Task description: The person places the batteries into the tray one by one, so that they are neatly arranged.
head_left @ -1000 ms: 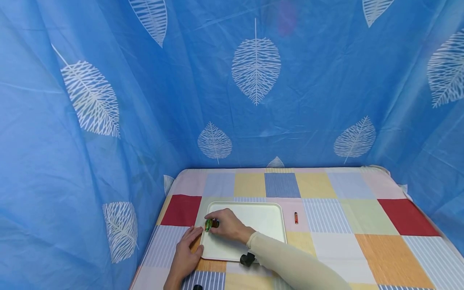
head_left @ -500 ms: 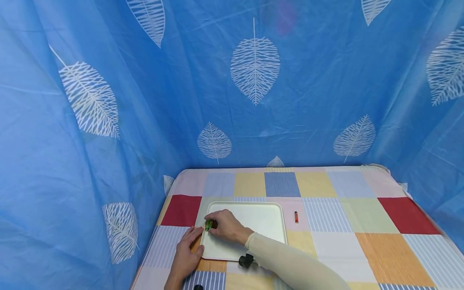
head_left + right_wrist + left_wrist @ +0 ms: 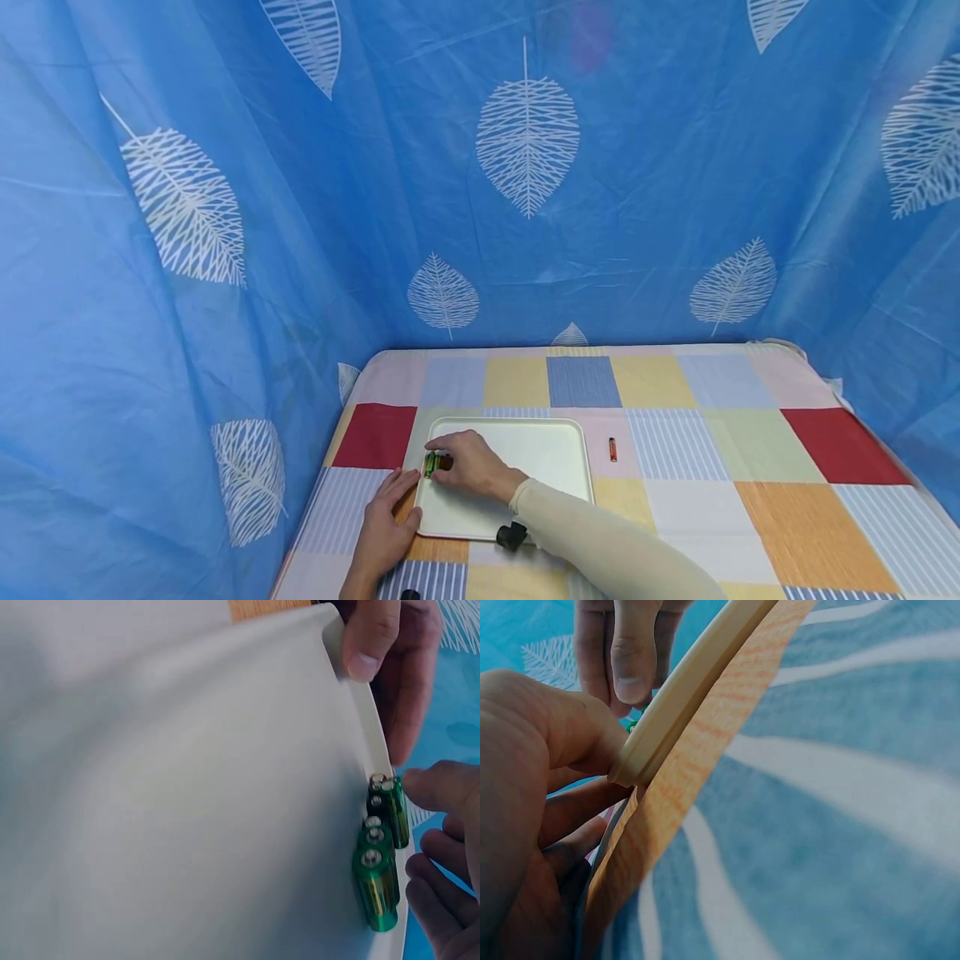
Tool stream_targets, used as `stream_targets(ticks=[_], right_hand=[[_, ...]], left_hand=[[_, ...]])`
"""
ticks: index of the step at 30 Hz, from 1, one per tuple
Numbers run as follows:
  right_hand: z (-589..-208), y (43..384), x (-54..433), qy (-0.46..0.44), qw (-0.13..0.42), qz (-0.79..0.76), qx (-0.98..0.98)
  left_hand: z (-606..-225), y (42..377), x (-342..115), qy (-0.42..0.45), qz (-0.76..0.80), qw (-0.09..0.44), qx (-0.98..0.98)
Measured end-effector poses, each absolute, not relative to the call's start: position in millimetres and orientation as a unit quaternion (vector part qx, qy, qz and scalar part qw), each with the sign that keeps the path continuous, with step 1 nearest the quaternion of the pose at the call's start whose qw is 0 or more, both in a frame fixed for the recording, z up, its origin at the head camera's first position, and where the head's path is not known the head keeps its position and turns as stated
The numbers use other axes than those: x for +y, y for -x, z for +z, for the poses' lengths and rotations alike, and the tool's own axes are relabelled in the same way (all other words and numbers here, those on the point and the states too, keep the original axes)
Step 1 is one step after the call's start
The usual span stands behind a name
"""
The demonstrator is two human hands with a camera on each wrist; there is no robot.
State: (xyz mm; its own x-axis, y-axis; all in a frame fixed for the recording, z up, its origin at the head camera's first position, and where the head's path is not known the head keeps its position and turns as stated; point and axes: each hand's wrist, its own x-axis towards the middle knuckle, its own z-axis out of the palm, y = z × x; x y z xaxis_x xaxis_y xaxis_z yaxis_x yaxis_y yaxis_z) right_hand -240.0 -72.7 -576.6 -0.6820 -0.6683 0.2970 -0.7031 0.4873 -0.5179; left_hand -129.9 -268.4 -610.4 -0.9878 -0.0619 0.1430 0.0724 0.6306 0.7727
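Observation:
The white tray [image 3: 517, 500] lies on the patchwork tablecloth. Along its left rim several green batteries [image 3: 377, 889] stand side by side, the darker ones partly hidden. My right hand [image 3: 474, 468] reaches over the tray and holds the batteries between thumb and fingers. In the right wrist view, its thumb touches the end of the row and the other fingers curl close beside it. With the thumb over the rim at the near left corner and the fingers outside, my left hand [image 3: 384, 527] grips the tray. The left wrist view shows this thumb on the rim [image 3: 664, 712].
One red battery [image 3: 612, 450] lies by itself on the tablecloth [image 3: 705, 521], to the right of the tray. Blue cloth with white leaf prints [image 3: 529, 142] hangs behind the table and at both sides. A black wrist device [image 3: 512, 536] sits below the right forearm.
The right hand makes only slight shifts at the batteries, and the green ones show a little differently between its fingers. The left hand and the tray stay in place.

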Motion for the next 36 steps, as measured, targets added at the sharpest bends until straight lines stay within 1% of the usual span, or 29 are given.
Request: stream_targets(ticks=[6,14,22,36], right_hand=[[-573.8,243.3,-63.1,-0.392,0.015,0.335,-0.857],[-570.3,249.7,-45.1,-0.375,-0.003,0.379,-0.846],[-563.3,255.2,-21.6,-0.360,-0.032,0.415,-0.835],[-553.3,262.4,23.1,-0.354,-0.057,0.454,-0.816]], left_hand=[[-609.1,129.6,-267.8,0.002,-0.430,0.074,-0.900],[-608.4,128.8,-266.9,0.002,-0.427,0.087,-0.900],[-608.1,127.7,-266.4,0.000,-0.433,0.077,-0.898],[-609.4,129.0,-264.6,-0.006,-0.421,0.093,-0.902]])
